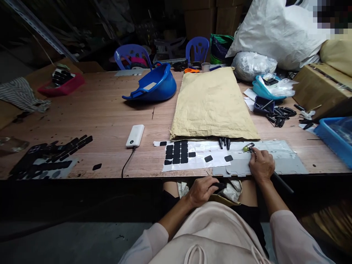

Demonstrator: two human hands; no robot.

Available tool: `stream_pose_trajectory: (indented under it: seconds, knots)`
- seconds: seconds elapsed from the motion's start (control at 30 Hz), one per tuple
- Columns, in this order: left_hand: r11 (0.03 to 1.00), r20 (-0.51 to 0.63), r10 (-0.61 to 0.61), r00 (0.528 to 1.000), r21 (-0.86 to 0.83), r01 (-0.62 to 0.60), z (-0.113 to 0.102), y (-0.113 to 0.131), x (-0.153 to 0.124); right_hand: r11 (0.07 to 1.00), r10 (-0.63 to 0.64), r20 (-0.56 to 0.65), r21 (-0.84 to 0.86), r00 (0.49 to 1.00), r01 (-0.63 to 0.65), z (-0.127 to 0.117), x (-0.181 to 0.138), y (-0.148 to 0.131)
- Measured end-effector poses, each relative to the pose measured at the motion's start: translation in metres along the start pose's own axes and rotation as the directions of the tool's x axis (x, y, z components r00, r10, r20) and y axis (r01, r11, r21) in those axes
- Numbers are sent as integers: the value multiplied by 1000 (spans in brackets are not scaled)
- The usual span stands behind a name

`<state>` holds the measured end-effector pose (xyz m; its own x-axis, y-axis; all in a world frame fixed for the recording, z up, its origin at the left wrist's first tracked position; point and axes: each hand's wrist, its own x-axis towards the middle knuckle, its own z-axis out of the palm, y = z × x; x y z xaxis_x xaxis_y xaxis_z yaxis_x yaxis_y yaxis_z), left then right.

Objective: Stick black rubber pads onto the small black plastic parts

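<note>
Before the sack (211, 102), your left fingers (210, 181) grasp a black piece (220, 186), right fingers (257, 153) a tool (283, 183); seemingly mid-handling, next needing steadiness.

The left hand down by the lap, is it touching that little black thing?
Touching: the head view shows the left hand gripping one end of the black piece.

Along the near edge of the table (96, 113), a sheet (202, 164) bearing patches (184, 150) lies left of a mat (287, 165); behind them rests a sack (211, 102), a basin (165, 85) to its left
</note>
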<state>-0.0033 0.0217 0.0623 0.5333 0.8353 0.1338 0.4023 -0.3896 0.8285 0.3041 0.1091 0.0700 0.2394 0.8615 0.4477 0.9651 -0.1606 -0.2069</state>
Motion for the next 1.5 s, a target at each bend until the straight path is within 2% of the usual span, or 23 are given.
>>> stream_pose_trajectory:
  seconds: [0.07, 0.1, 0.13, 0.2, 0.23, 0.27, 0.3, 0.33, 0.47, 0.5, 0.57, 0.63, 0.7, 0.8, 0.87, 0.93, 1.03, 1.1, 1.27, 1.37, 1.5]
  knots:
    - [988, 30, -138, 990, 67, 136, 9, -5, -17, 1000, -2, 6, -1, 1000, 2, 0, 0, 0]
    - [963, 35, -244, 969, 131, 237, 13, -9, -22, 1000, -2, 10, -1, 1000, 2, 0, 0, 0]
    - [915, 38, -362, 932, 209, 347, 16, -13, -24, 1000, 1, 11, -1, 1000, -1, 0, 0, -1]
    - [767, 45, -576, 816, 374, 521, 20, -19, -24, 1000, 7, 11, 3, 1000, -7, 0, 0, -1]
    - [698, 49, -648, 760, 438, 567, 20, -20, -23, 1000, 9, 9, 6, 1000, -9, 0, 0, -2]
    - [655, 55, -688, 724, 477, 586, 19, -19, -22, 1000, 10, 7, 11, 1000, -10, 0, 0, -2]
    - [648, 64, -695, 716, 487, 586, 18, -16, -20, 1000, 10, 3, 15, 1000, -10, 0, 0, -2]
    - [675, 80, -675, 733, 469, 570, 15, -11, -18, 1000, 9, -1, 18, 1000, -9, 0, 0, -2]
    - [885, 144, -449, 882, 210, 416, -3, 17, 6, 1000, 13, -25, 15, 1000, -12, 3, -1, -2]
    - [914, 116, -396, 911, 142, 380, -8, 23, 18, 1000, 11, -31, 12, 999, -11, 4, -2, -2]
    - [942, -47, -325, 945, 73, 327, -18, 29, 51, 1000, 6, -40, 9, 999, -6, 5, -2, -1]
    - [933, -236, -316, 919, 97, 346, -26, 29, 92, 1000, -1, -42, 7, 999, 1, 6, -2, -1]
    - [879, -343, -382, 858, 150, 452, -31, 26, 133, 1000, -9, -41, 4, 999, 9, 6, -2, 0]
    - [785, -380, -477, 792, 221, 579, -31, 23, 179, 1000, -21, -38, -8, 999, 21, 5, -2, 0]
    - [738, -372, -520, 768, 256, 624, -31, 23, 194, 1000, -25, -35, -16, 999, 24, 4, -3, 0]
    - [706, -349, -557, 754, 279, 651, -33, 24, 195, 999, -25, -32, -20, 999, 24, 4, -3, -1]
    - [676, -293, -599, 745, 313, 667, -42, 25, 177, 1000, -17, -38, -20, 999, 17, 4, -3, -1]
    - [698, -269, -570, 776, 339, 631, -47, 24, 156, 1000, -12, -42, -15, 999, 11, 5, -3, -2]
    - [847, -202, -368, 908, 330, 417, -42, 14, 109, 1000, 1, -50, 0, 999, -1, 5, -3, -3]
    - [906, -232, -269, 935, 270, 327, -32, 2, 99, 1000, 8, -40, 14, 999, -7, 5, -2, -1]
    - [940, -276, -197, 941, 218, 261, -25, -10, 98, 998, 0, -14, 56, 1000, 1, 3, 1, 3]
